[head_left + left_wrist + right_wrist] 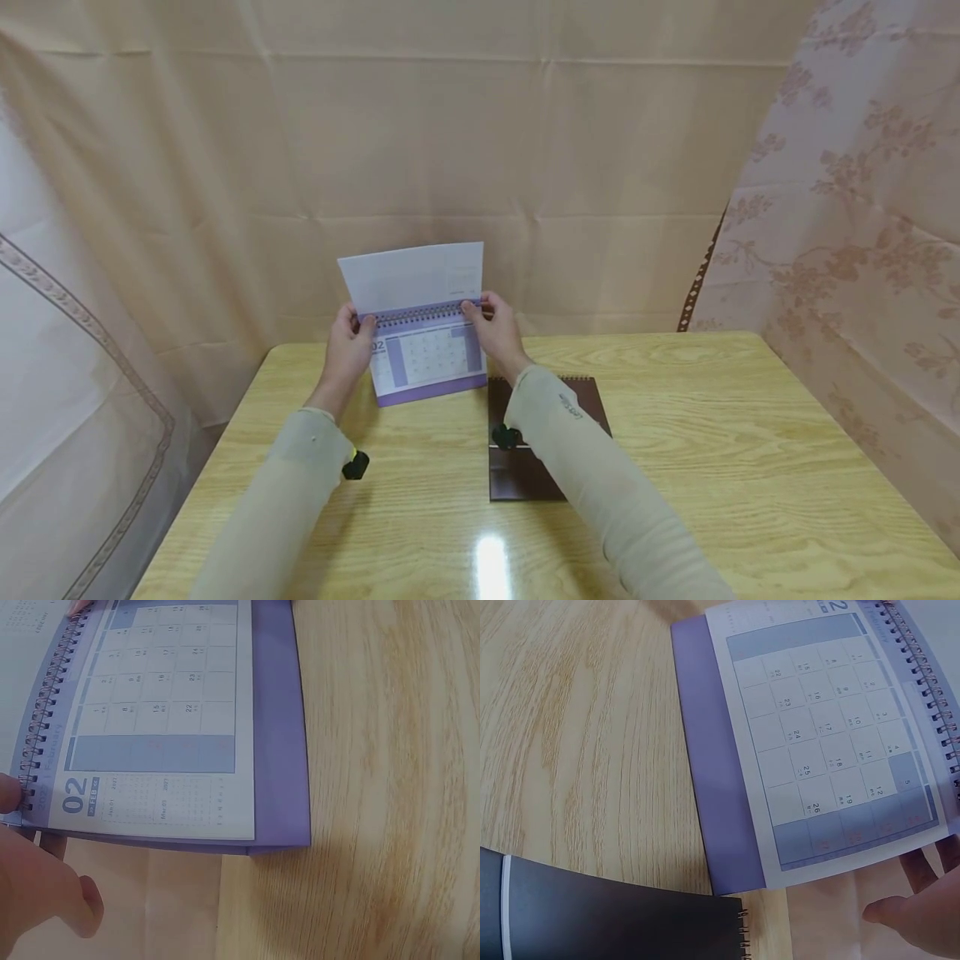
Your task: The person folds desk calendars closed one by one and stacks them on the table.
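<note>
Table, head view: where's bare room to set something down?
Free: wide stretch right of the dark notebook and right sleeve; smaller patch between notebook and left sleeve. Crowded: around the calendar, gripped by left hand and right hand, and where right sleeve crosses notebook.

Curtained-off indoor corner, beige drapes [420, 142] behind a wood-grain table [720, 442]
</note>
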`<state>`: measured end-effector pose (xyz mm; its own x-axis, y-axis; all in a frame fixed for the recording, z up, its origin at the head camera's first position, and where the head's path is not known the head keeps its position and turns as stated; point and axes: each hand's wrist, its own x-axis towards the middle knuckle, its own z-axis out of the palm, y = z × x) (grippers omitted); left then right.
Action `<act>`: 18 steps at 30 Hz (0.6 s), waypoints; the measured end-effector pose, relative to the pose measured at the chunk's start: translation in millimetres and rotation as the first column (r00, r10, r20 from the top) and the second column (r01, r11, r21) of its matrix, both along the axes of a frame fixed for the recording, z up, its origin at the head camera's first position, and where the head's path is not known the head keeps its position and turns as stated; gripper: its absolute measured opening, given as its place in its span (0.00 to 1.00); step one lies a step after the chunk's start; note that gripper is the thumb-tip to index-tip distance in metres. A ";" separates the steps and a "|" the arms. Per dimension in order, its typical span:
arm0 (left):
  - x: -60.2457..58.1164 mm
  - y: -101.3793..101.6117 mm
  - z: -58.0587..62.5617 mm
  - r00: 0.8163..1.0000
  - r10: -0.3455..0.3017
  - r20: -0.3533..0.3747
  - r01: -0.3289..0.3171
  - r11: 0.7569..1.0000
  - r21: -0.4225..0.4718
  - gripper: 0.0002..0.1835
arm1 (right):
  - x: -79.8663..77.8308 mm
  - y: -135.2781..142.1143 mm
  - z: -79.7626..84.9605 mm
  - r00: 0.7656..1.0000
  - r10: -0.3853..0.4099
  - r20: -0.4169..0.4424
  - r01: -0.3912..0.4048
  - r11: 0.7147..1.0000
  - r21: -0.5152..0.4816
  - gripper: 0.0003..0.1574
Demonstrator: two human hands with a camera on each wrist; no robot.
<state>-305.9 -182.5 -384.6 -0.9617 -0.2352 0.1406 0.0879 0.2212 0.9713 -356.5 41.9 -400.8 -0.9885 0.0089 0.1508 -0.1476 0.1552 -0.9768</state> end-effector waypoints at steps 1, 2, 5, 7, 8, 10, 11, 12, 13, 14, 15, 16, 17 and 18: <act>0.5 -0.4 -0.1 1.000 -0.002 -0.002 0.002 1.000 -0.008 0.16 | 0.1 -0.1 -0.1 1.000 0.000 -0.003 0.000 1.000 0.004 0.12; 0.9 -1.0 -0.1 1.000 -0.004 -0.004 0.004 1.000 -0.019 0.16 | 0.0 -0.2 -0.2 1.000 0.000 -0.008 0.000 1.000 0.009 0.12; 2.2 -2.6 0.0 1.000 -0.019 -0.010 0.018 0.999 -0.047 0.17 | 1.0 -0.4 0.4 1.000 -0.003 -0.026 0.004 1.000 0.009 0.12; 3.4 -3.6 -0.2 0.999 -0.031 -0.015 0.030 0.998 -0.061 0.18 | 1.6 -0.4 0.6 0.999 -0.001 -0.035 0.002 1.000 0.008 0.12; 3.8 -4.1 -0.5 0.999 -0.034 -0.020 0.033 0.997 -0.065 0.18 | 1.8 -0.3 0.5 0.999 0.001 -0.042 -0.001 1.000 0.009 0.12; 4.8 -4.5 -1.7 0.999 -0.042 -0.032 0.039 0.997 -0.068 0.18 | 2.3 0.2 0.8 0.999 0.011 -0.050 -0.011 1.000 0.015 0.13; 5.2 -4.6 -2.5 0.998 -0.043 -0.039 0.040 0.997 -0.068 0.18 | 2.9 0.8 1.1 0.998 0.018 -0.054 -0.017 1.000 0.018 0.13; 5.7 -4.4 -3.4 0.998 -0.048 -0.047 0.044 0.997 -0.069 0.18 | 3.4 1.6 1.4 0.998 0.024 -0.057 -0.022 1.000 0.021 0.13; 6.2 -4.1 -3.9 0.997 -0.053 -0.061 0.048 0.996 -0.080 0.18 | 3.7 2.5 1.6 0.998 0.027 -0.059 -0.026 0.999 0.027 0.13; 6.3 -4.1 -4.8 0.996 -0.057 -0.071 0.050 0.994 -0.093 0.18 | 3.7 3.4 1.5 0.998 0.031 -0.062 -0.029 0.999 0.035 0.13; 6.9 -3.9 -5.5 0.995 -0.061 -0.082 0.052 0.993 -0.105 0.18 | 4.2 4.4 2.1 0.998 0.035 -0.060 -0.032 0.999 0.043 0.14; 7.4 -3.9 -6.1 0.994 -0.065 -0.088 0.054 0.991 -0.119 0.18 | 4.5 5.3 2.3 0.998 0.040 -0.058 -0.037 0.998 0.050 0.15; 7.7 -3.9 -6.4 0.993 -0.068 -0.097 0.055 0.990 -0.129 0.18 | 4.6 6.0 2.6 0.997 0.044 -0.059 -0.041 0.998 0.053 0.15; 7.9 -4.0 -6.4 0.992 -0.070 -0.105 0.055 0.988 -0.142 0.19 | 4.6 6.4 3.1 0.997 0.047 -0.058 -0.043 0.997 0.059 0.16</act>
<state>-298.0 -186.5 -390.9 -0.9509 -0.1460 0.2730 0.2100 0.3439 0.9152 -352.0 48.2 -397.7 -0.9770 -0.0460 0.2082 -0.2132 0.2028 -0.9557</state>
